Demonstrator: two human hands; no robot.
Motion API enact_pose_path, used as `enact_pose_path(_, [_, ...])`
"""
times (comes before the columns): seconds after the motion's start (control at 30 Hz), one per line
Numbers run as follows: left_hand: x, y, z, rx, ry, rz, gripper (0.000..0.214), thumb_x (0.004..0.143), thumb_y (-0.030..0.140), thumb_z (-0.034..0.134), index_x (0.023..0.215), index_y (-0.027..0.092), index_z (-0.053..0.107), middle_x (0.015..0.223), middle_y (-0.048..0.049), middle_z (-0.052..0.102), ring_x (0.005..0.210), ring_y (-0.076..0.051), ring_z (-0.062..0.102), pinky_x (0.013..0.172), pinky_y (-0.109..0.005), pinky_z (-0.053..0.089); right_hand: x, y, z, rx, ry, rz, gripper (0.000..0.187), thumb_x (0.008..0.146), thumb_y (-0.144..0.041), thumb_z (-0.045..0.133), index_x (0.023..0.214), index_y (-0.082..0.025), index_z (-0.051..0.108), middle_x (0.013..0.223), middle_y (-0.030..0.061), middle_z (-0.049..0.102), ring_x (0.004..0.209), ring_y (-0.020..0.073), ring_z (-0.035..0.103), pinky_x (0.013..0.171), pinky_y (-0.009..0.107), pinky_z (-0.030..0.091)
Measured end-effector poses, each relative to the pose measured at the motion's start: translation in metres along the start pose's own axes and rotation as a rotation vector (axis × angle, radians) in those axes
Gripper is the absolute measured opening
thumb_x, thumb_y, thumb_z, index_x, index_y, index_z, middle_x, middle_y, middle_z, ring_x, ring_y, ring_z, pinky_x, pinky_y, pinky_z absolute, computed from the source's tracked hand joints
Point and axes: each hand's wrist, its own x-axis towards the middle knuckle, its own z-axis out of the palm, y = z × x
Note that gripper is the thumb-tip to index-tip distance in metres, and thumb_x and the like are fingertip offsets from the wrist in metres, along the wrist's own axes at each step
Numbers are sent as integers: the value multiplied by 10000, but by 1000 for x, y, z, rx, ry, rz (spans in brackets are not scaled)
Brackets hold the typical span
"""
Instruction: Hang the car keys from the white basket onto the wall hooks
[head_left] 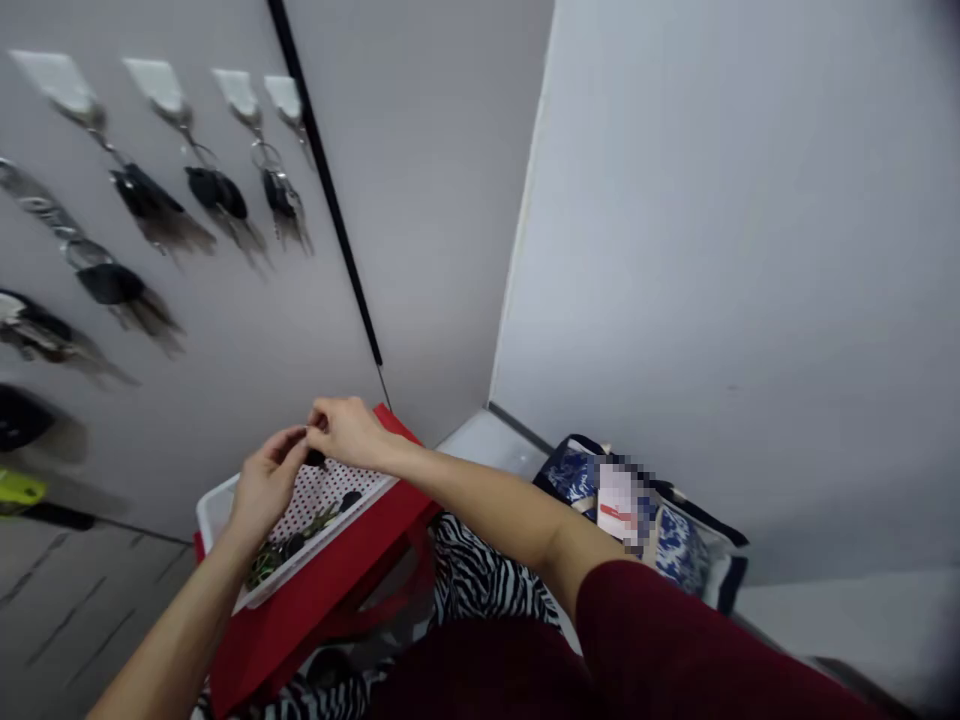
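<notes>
Both of my hands meet at the fingertips above a white plastic tray (300, 566). My left hand (266, 480) pinches with thumb and forefinger. My right hand (349, 432) is closed with its fingertips touching the left ones. Just below the fingers hangs a small black key (315, 458), mostly hidden by them; only its dark head shows. In the tray, on a white lining with red dots (322, 492), lie several keys (296, 545) with black heads and some green strands.
The tray rests on a red bag (375, 560). Several key sets hang from white hooks (154, 85) on the grey cabinet door (187, 330) at left. A blue-and-white patterned bag (679, 550) stands by the wall (712, 250) at right. Zebra-striped fabric (487, 570) lies below my right arm.
</notes>
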Motion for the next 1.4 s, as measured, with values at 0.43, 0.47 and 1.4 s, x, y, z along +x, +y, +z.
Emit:
enact_pose_path(0.43, [49, 95, 47, -337, 107, 205, 365, 554, 161, 506, 907, 138, 416, 760, -17, 535, 687, -74, 499, 728, -268, 396, 52, 19, -94, 87, 309, 11, 112, 663, -166, 430, 704, -139, 531, 637, -20, 550, 604, 53, 481, 604, 174, 354])
enact_pose_path(0.47, [54, 103, 47, -324, 130, 250, 366, 557, 142, 502, 909, 140, 404, 767, -17, 530, 685, -72, 497, 718, -261, 400, 60, 18, -103, 77, 328, -5, 118, 662, -164, 428, 703, -137, 534, 638, -18, 551, 605, 54, 481, 605, 176, 355])
enact_pose_path(1.4, [153, 210, 14, 214, 327, 328, 410, 569, 112, 472, 977, 137, 430, 911, -86, 544, 856, -188, 497, 763, -327, 361, 198, -13, -184, -178, 537, 159, 189, 654, -161, 406, 741, -134, 572, 746, 49, 586, 755, 139, 524, 675, 245, 376])
